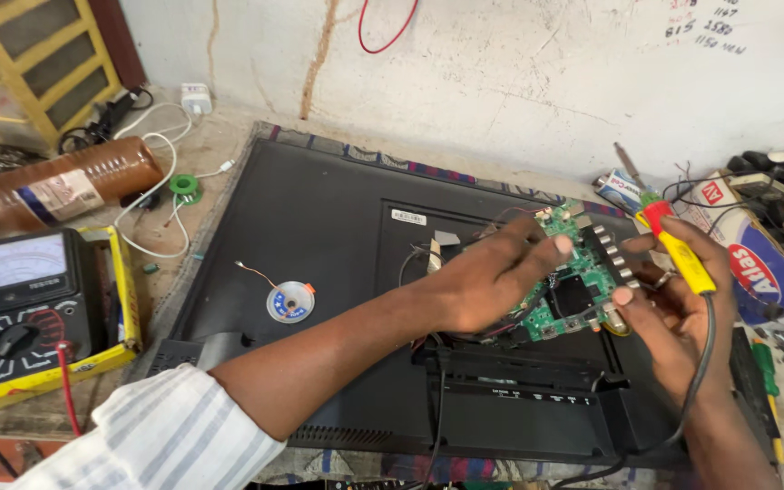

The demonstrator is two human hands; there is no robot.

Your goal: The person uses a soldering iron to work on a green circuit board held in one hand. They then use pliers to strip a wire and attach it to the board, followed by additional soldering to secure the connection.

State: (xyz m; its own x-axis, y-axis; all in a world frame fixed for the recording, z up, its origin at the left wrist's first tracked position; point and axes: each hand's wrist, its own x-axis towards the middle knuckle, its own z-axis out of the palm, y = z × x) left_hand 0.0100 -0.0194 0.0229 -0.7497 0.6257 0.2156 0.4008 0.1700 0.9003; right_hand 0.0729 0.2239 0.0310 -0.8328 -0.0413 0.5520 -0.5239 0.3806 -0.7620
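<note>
A flat black television [319, 227] lies back-up on the bench, with a green circuit board [583, 272] exposed at its right side. My left hand [492, 277] reaches across and grips the board's left edge, thumb and fingers on it. My right hand [673, 304] holds a soldering iron [673, 245] with a yellow and red handle, its metal tip pointing up and away toward the wall. The fingers of that hand also touch the board's right edge by a row of round connectors. The iron's dark cable runs down along my right wrist.
A round spool of solder wick [290, 301] rests on the television's back. An analog multimeter [20, 313] in a yellow frame sits at left, with a brown bottle [65, 186] and white charger cables behind it. Boxes, screwdrivers and tools [764, 263] crowd the right.
</note>
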